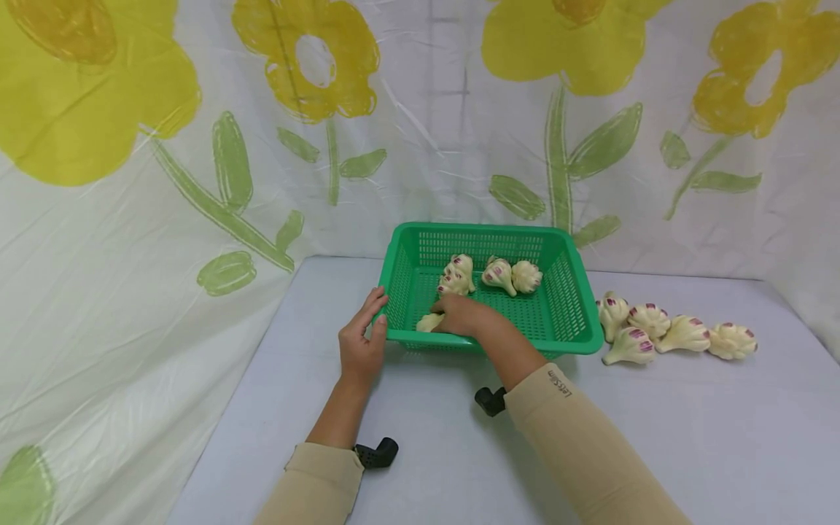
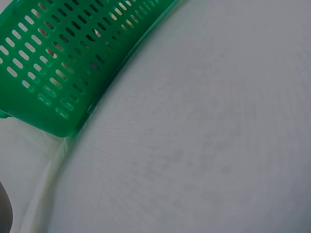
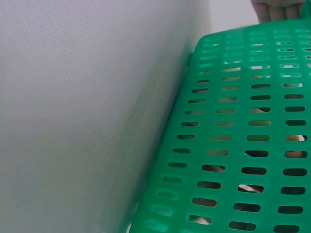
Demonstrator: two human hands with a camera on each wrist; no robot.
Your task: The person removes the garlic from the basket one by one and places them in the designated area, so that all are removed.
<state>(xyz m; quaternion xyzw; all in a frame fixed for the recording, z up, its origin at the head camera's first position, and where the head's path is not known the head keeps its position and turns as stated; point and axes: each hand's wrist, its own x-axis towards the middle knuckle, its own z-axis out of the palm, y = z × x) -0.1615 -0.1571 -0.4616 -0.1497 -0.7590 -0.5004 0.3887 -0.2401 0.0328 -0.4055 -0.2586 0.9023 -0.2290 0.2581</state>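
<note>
In the head view, a green plastic basket point(image 1: 492, 343) with slotted walls stands on the table. My right hand point(image 1: 464, 315) reaches over its front wall and holds a garlic bulb point(image 1: 429, 322), partly hidden by the fingers, in the front left of the basket. Behind it lie two garlic bulbs close together point(image 1: 455, 277); two more point(image 1: 512, 276) lie at the back, right of centre. My left hand point(image 1: 363, 339) touches the basket's left side near the front corner, fingers and thumb extended. The right wrist view shows the basket's slotted wall point(image 3: 228, 126) and some fingers point(image 3: 278, 10) beyond it.
Several cream garlic bulbs with purple streaks point(image 1: 682, 334) lie in a group on the table, right of the basket. A white curtain point(image 1: 420, 160) printed with yellow flowers hangs behind the pale table point(image 1: 420, 452). Black wrist devices point(image 1: 378, 453) project from both sleeves.
</note>
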